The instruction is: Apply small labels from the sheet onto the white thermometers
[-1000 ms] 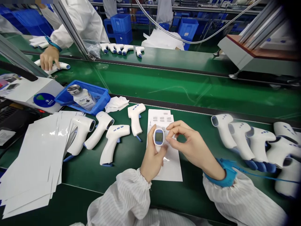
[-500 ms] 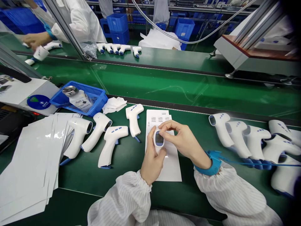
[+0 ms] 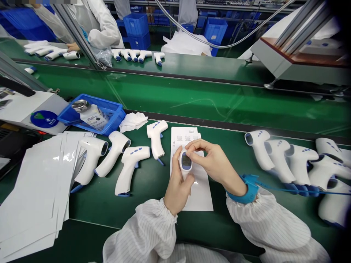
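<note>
Above a printed white sheet, my left hand is wrapped round a white handheld thermometer, its small dark screen facing up. The fingertips of my right hand are pressed together at the screen's upper right edge, touching the device. A blue strap circles my right wrist. Left of the sheet lie several similar white thermometers, the nearest one beside the sheet's top corner. More of them form a row at the right.
A blue tray holds a metal-capped bottle. White sheets are piled at the left. Behind the green conveyor, a person in white is near more thermometers. A slanted stand is at the back right.
The person's hand across the conveyor has moved back to the right, and the thermometer it held now lies out of that hand. My hands keep nearly the same hold.
</note>
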Tool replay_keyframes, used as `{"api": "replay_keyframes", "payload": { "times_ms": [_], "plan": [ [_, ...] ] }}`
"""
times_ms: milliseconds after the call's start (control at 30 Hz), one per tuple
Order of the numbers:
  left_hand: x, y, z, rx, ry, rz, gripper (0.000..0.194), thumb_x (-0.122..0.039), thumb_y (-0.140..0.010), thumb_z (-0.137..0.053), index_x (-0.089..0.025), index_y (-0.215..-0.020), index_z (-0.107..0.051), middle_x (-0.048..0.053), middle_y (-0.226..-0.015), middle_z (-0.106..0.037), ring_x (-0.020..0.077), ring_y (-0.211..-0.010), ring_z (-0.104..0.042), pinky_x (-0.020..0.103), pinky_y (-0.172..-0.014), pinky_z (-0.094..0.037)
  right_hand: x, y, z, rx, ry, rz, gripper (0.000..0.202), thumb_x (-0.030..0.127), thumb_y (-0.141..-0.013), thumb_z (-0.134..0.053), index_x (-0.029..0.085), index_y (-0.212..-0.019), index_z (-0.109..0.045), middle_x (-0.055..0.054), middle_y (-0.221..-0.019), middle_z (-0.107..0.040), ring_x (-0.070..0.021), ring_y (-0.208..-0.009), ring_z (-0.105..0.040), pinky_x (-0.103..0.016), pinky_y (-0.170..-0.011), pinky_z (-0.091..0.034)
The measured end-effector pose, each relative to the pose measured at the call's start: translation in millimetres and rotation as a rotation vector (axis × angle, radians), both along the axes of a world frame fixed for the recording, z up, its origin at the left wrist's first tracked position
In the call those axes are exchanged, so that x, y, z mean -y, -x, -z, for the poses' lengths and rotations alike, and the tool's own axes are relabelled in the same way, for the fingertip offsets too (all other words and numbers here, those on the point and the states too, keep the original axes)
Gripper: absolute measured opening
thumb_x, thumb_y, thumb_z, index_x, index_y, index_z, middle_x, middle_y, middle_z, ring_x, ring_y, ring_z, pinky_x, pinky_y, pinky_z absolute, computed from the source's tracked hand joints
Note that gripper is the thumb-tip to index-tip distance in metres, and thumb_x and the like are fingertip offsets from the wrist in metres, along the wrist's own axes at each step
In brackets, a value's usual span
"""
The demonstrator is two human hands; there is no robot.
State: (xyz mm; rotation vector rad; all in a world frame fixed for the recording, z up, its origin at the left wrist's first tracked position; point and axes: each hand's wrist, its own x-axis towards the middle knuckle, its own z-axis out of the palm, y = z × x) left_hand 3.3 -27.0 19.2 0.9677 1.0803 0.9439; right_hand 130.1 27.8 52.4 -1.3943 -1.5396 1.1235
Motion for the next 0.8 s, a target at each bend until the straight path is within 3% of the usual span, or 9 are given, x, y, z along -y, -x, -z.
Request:
{"api": "replay_keyframes", "payload": {
  "times_ms": [67,133,333,533,800],
  "plan": [
    [0.3,0.7,-2.3,0.024,0.016,0.01,0.067,-0.02,-0.088,-0.046,-0.038,-0.147,-0.019,0.006,-0.155,-0.028,0.0046,-0.05,-0.048,0.025,-0.046,-0.045,0.1,0.2,-0.1,0.005,-0.006,-0.003,0.009,0.024,-0.075,-0.063,0.021,-0.067,-0.062,-0.003,-0.086,-0.07,-0.02,-0.089,-0.065,-0.035,-0.084,-0.05],
    [0.5,1.4,-3.5,0.039,0.028,0.01,0.064,-0.024,-0.09,-0.046,-0.037,-0.147,-0.019,0.007,-0.156,-0.025,0.0019,-0.045,-0.042,0.025,-0.045,-0.044,0.5,0.7,-0.8,0.008,-0.01,0.001,0.009,0.024,-0.075,-0.062,0.021,-0.067,-0.063,-0.003,-0.086,-0.071,-0.0201,-0.089,-0.065,-0.035,-0.084,-0.05],
    [1.0,1.4,0.7,0.058,0.101,-0.024,0.052,-0.036,-0.096,-0.038,-0.043,-0.145,-0.024,0.005,-0.155,-0.028,0.0023,-0.044,-0.043,0.024,-0.04,-0.04,0.7,1.1,-0.6,0.005,-0.011,0.006,0.007,0.022,-0.075,-0.062,0.021,-0.068,-0.064,-0.003,-0.086,-0.071,-0.0198,-0.089,-0.065,-0.035,-0.084,-0.05],
    [0.9,0.1,1.5,0.045,0.089,-0.043,0.05,-0.032,-0.097,-0.036,-0.042,-0.144,-0.026,0.004,-0.154,-0.028,0.0032,-0.049,-0.047,0.022,-0.04,-0.041,0.5,1.8,1.6,0.005,-0.01,0.017,0.006,0.02,-0.074,-0.062,0.021,-0.068,-0.064,-0.002,-0.086,-0.07,-0.0186,-0.086,-0.064,-0.033,-0.083,-0.049],
    [0.4,1.0,2.0,0.059,0.126,-0.042,0.053,-0.031,-0.096,-0.035,-0.043,-0.147,-0.024,0.006,-0.15,-0.037,0.0012,-0.039,-0.039,0.024,-0.039,-0.039,0.9,3.0,2.6,0.001,-0.032,0.019,0.008,0.017,-0.075,-0.062,0.021,-0.069,-0.063,-0.001,-0.086,-0.07,-0.0186,-0.088,-0.064,-0.033,-0.084,-0.049]
  ]
}}
